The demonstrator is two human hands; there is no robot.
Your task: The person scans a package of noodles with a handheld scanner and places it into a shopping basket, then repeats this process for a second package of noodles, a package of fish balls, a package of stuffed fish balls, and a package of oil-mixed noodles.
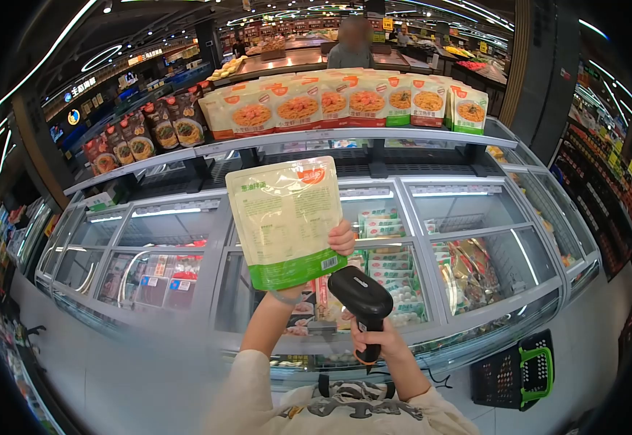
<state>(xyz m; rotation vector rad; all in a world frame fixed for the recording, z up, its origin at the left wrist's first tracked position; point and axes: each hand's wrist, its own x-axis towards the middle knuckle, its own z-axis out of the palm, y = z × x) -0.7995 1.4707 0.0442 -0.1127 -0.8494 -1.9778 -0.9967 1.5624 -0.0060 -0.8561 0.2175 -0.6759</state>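
Note:
My left hand (341, 239) holds up a pale food pouch (284, 217) with a green lower band, its printed back and barcode facing me. Only the fingers show at the pouch's right edge. Just below it my right hand (375, 341) grips a black handheld barcode scanner (360, 299), whose head points up toward the pouch's lower right corner. Both forearms rise from cream sleeves at the bottom of the view.
A long glass-lidded chest freezer (475, 239) full of packaged food stands in front. Its top shelf (374, 134) carries rows of orange and green pouches (330, 101). A black and green shopping basket (515, 373) sits on the floor at right. A person (350, 45) stands behind the shelf.

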